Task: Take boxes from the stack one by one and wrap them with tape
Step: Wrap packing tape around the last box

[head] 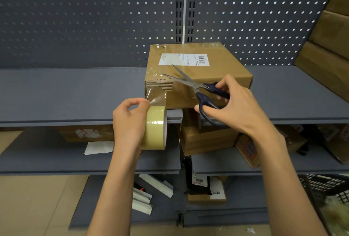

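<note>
Both hands are busy at the front edge of the grey shelf (66,92). Her or his left hand (130,120) grips a roll of tape (155,128), fingers curled round it from the left, thumb and forefinger pinching near the top where a clear strip of tape (157,97) runs up to the near left corner of the box (207,69). The right hand (232,105) holds a pair of scissors (196,86) by the dark blue handles, fingers through the loops. The blades stand open, pointing left and away over the front top edge of the box, just above the taped corner.

That cardboard box sits on the shelf, its near side right at the shelf's front edge, with a white label (184,59) and barcode on top. Its near left corner looks torn under the clear tape.

At far right a stack of brown boxes (330,47) leans against the perforated back panel (85,18). On the lower shelf lie more cartons (207,139) and a loose sheet of paper (99,147). A black basket (324,184) shows at the near right.
</note>
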A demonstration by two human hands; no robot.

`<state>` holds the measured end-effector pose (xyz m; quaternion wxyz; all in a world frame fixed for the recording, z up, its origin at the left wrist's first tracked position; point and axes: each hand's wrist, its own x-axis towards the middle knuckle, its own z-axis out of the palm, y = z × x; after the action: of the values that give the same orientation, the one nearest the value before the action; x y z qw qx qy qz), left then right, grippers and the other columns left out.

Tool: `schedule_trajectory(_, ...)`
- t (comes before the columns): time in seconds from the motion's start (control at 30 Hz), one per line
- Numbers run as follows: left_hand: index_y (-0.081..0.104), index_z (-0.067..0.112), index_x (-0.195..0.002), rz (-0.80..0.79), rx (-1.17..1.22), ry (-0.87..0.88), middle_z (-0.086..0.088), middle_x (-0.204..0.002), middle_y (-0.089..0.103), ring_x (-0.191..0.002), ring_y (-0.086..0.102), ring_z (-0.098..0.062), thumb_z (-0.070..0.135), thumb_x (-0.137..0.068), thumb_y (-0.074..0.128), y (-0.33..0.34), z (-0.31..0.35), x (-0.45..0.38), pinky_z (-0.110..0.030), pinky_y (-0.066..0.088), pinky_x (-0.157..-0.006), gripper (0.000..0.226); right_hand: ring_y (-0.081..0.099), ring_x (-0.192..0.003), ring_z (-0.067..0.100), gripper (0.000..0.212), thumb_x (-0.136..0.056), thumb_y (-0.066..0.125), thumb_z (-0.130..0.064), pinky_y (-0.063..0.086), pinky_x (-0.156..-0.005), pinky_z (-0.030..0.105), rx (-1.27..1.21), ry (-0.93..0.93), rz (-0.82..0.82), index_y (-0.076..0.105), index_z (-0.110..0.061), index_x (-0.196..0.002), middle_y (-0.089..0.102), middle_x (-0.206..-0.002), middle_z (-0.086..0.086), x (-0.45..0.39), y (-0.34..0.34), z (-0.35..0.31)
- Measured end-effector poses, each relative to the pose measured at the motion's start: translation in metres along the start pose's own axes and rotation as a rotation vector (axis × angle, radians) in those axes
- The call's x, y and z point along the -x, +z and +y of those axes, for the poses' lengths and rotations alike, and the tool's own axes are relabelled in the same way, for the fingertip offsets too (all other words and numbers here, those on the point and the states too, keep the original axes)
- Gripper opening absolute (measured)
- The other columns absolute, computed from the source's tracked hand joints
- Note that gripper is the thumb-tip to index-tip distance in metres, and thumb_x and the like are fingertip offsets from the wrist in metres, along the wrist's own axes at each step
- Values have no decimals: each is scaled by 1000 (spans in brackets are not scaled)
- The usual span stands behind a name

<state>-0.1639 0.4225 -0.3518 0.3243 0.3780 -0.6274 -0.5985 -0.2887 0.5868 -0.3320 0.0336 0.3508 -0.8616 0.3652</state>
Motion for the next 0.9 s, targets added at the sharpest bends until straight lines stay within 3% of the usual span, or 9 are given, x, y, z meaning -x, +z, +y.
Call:
schedule_trajectory(0.37,67,19,-94,6,-5,-13,6,-88,60,-79,54,-10,22,-92,60,-1,0,-1,-31,44,-69,8,54,-67,7,48,-65,79,-54,44,-60,25,60,52,-186,51,-20,-84,63,-76,-8,13,-24,-11)
schedule_trajectory(0.53,66,22,-91,-1,-11,-16,5,-90,60,-81,54,-12,23,-92,60,-1,-1,-3,-34,45,-73,7,63,-78,18,56,-60,77,-60,52,-69,36,36,118,-313,54,-18,-89,68,-79,-3,11,-20,-8)
schedule_trajectory(0.73,67,20,-92,-17,-19,-23,3,-87,60,-77,54,-12,24,-92,60,-2,-1,-2,-34,44,-71,8,64,-81,19,68,-50,70,-71,54,-75,37,-86,94,-409,58,-18,-90,67,-83,-3,1,-5,-12)
schedule_trajectory(0.9,68,19,-90,-21,-19,-27,1,-92,64,-80,55,-13,23,-92,60,-1,-1,-4,-32,44,-69,10,62,-74,11,50,-64,75,-59,47,-66,25,-89,67,-429,61,-18,-89,68,-81,-5,-13,7,-13)
